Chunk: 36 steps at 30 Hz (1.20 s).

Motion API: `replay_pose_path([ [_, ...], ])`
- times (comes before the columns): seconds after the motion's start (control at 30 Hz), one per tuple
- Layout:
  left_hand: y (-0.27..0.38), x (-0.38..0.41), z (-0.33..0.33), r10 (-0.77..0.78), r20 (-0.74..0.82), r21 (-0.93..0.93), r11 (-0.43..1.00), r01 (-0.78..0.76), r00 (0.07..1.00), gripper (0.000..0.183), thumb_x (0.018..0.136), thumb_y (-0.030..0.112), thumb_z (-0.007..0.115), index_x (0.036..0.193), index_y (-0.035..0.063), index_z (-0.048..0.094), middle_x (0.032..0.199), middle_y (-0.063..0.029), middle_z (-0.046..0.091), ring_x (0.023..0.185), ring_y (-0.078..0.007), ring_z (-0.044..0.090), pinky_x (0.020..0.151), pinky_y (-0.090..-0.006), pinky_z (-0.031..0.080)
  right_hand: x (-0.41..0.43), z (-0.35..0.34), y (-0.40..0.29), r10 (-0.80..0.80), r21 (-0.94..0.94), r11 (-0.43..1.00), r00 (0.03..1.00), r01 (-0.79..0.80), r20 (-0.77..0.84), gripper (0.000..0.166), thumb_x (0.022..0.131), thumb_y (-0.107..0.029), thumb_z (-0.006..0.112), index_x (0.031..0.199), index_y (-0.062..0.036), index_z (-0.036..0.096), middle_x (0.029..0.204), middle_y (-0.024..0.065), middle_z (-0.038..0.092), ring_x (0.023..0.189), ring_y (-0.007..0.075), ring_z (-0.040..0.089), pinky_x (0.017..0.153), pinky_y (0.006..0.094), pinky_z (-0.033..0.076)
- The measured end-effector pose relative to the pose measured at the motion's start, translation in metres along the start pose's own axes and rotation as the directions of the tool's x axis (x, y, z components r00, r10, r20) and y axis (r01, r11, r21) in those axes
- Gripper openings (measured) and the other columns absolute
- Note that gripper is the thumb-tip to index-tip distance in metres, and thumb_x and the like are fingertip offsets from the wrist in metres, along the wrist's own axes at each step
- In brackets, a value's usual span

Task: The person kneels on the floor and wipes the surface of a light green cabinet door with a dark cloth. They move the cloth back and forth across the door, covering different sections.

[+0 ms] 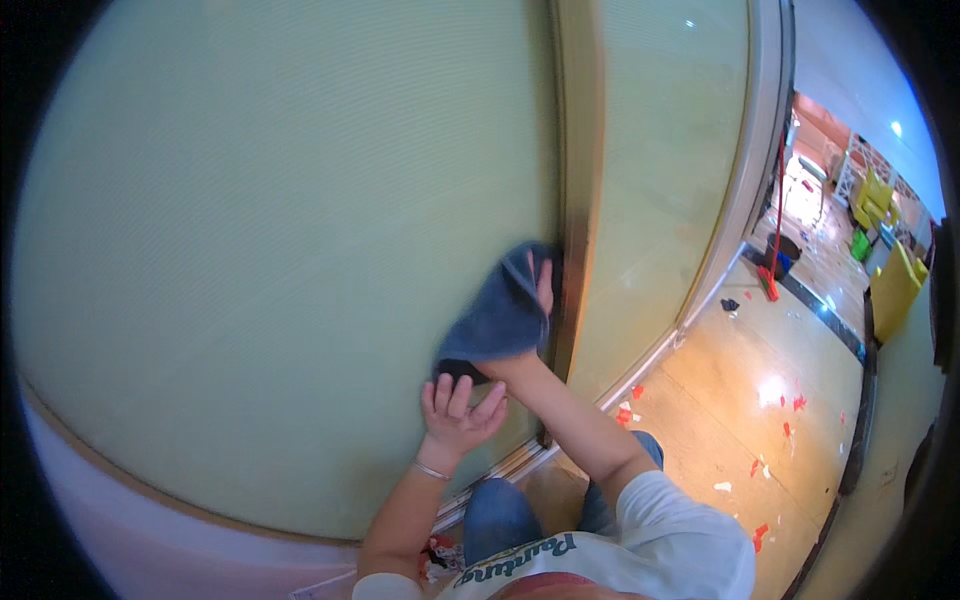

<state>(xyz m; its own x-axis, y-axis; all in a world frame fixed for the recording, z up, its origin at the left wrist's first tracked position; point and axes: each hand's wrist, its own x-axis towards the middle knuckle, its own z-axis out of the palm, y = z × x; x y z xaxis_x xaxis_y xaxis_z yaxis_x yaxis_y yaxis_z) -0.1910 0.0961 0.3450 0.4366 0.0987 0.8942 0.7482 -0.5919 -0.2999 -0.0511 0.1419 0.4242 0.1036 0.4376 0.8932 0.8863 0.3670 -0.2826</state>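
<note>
A dark blue cloth (495, 315) lies against a large frosted glass sliding door panel (285, 225), beside the panel's brownish metal frame (583, 187). My right hand (545, 285) is mostly hidden under the cloth, pressing it to the glass; some fingers show at the cloth's right edge, near the frame. Just below the cloth, my left hand (459, 414) is raised with its fingers apart, close to the right wrist and the cloth's lower edge. It holds nothing. A thin bracelet (433, 471) circles the left wrist.
A second glass panel (667, 165) stands right of the frame, above a floor track (517, 463). Red and white scraps litter the tiled floor (697, 397). Farther off are a red-handled broom (768, 283), a dark bucket (784, 247) and yellow chairs (896, 292). More litter (444, 556) lies near my knees.
</note>
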Motion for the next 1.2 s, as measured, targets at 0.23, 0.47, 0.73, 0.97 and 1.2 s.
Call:
replay_pose_path([
  [0.23,-0.001,-0.003,-0.004,0.011,0.049,0.089,0.996,-0.015,0.999,0.051,0.077,0.041,0.064,0.122,0.0233,0.047,0.138,-0.0186,0.027,0.133,-0.04,0.021,0.108,-0.0545,0.017,0.131,-0.038,-0.024,-0.117,0.111,0.984,0.973,0.141,-0.199,0.081,0.064,-0.034,0.073,0.132,-0.0068,0.038,0.147,0.0201,0.02,0.126,0.0517,0.022,0.098,0.0597,0.025],
  [0.47,-0.002,-0.006,-0.002,0.013,0.002,0.052,0.999,-0.013,1.0,0.049,0.079,0.039,0.064,0.122,0.0233,0.048,0.136,-0.017,0.029,0.134,-0.0394,0.02,0.108,-0.0545,0.019,0.01,-0.001,0.011,-0.012,-0.023,1.0,1.0,0.012,0.016,0.075,0.063,-0.039,0.07,0.127,-0.0068,0.047,0.147,0.0203,0.021,0.126,0.0541,0.022,0.097,0.0596,0.026],
  [0.73,0.001,-0.019,-0.007,-0.017,0.041,-0.009,1.0,0.018,0.999,0.045,0.08,0.039,0.062,0.12,0.0207,0.049,0.137,-0.0171,0.028,0.132,-0.0399,0.021,0.107,-0.0548,0.02,-0.22,0.064,0.077,-0.004,-0.043,0.999,0.945,0.019,0.326,0.072,0.06,-0.055,0.068,0.116,-0.0117,0.057,0.146,0.0194,0.014,0.126,0.0572,0.011,0.095,0.069,0.02],
  [0.97,0.027,-0.043,-0.032,-0.19,0.007,-0.105,0.976,0.189,0.982,0.043,0.079,0.04,0.064,0.117,0.0246,0.05,0.137,-0.0145,0.029,0.132,-0.0386,0.019,0.106,-0.0537,0.019,-0.019,0.005,-0.019,-0.136,0.109,0.984,0.99,0.14,-0.045,0.054,0.064,-0.047,0.066,0.111,-0.02,0.062,0.144,0.013,0.031,0.129,0.051,0.018,0.094,0.0657,0.02],
  [1.2,0.043,-0.05,-0.032,-0.317,0.17,-0.086,0.939,0.334,0.933,0.056,0.078,0.044,0.064,0.122,0.0121,0.048,0.139,-0.0188,0.026,0.132,-0.0399,0.018,0.105,-0.0566,0.018,-0.089,0.02,-0.055,-0.493,0.117,0.865,0.869,0.487,0.027,0.056,0.074,-0.052,0.061,0.127,-0.0395,0.051,0.139,-0.0066,0.042,0.121,0.0268,0.038,0.096,0.0406,0.028],
])
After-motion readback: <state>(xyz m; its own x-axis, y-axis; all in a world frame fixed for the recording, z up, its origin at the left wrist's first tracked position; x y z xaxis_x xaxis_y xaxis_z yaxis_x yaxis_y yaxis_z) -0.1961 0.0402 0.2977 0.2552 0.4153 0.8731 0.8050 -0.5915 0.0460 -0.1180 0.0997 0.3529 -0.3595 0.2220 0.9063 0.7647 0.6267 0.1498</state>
